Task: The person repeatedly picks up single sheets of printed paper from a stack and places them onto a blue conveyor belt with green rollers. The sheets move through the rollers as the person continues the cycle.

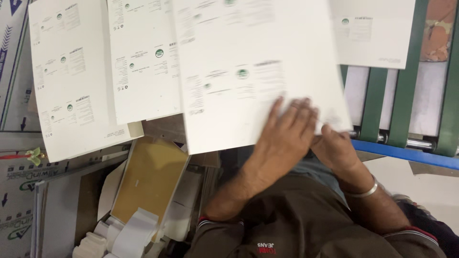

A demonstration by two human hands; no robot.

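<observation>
Printed white sheets: four counted — one at 10 o'clock [71, 76], one at 11 o'clock [143, 62], one at centre [253, 71], one at 1 o'clock [373, 33].
Hands: two, left hand [284, 136] and right hand [337, 148], at centre.
Green belts [406, 95]: apparently three, at 3 o'clock.
Metal bangle [366, 192]: one.
Brown board [148, 179]: one, at 7 o'clock.

We see a white printed sheet [258, 71] dotted with small green round marks and grey text blocks. The belts [406, 95] are dark green, the rail [406, 154] blue, the flat board [148, 181] mustard yellow, the bangle [366, 192] silver, and the shirt [296, 224] olive brown.
</observation>
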